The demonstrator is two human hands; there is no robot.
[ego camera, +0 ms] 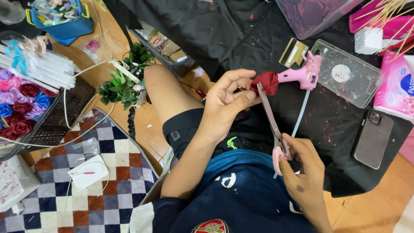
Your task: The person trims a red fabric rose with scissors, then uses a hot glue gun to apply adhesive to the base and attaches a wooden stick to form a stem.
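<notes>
The left hand [226, 101] was raised over the lap, thumb and forefinger pinched together on a small dark red fabric rosebud [266, 82], the remaining fingers curled loosely apart. Held this way, the bud stood clear of the black cloth [241, 34] and its lower edge was presented to the blades. The right hand [302, 166] gripped the pink-handled scissors [272, 125], fingers closed through and around the loops at the near end. Whether the blades were parted or shut at the tip could not be told — they appeared narrow and nearly together where they met the bud.

The scissors' long axis ran from the handles near the person's body, up and slightly leftward, tip pointing away from the person and touching the underside of the bud. That line kept the cutting hand low and out of the sightline.

A pink glue gun [302, 74] lay just beyond the bud on the cloth, nozzle toward it, with a glue stick trailing from its rear toward the person. A clear plastic lid [347, 73] sat beside it, a phone [373, 138] lay face down nearer the right — both well apart from the hands. To the left, finished ribbon roses [19, 103] filled a dark tray [60, 116], with green leaf sprigs [125, 82] near the knee.
</notes>
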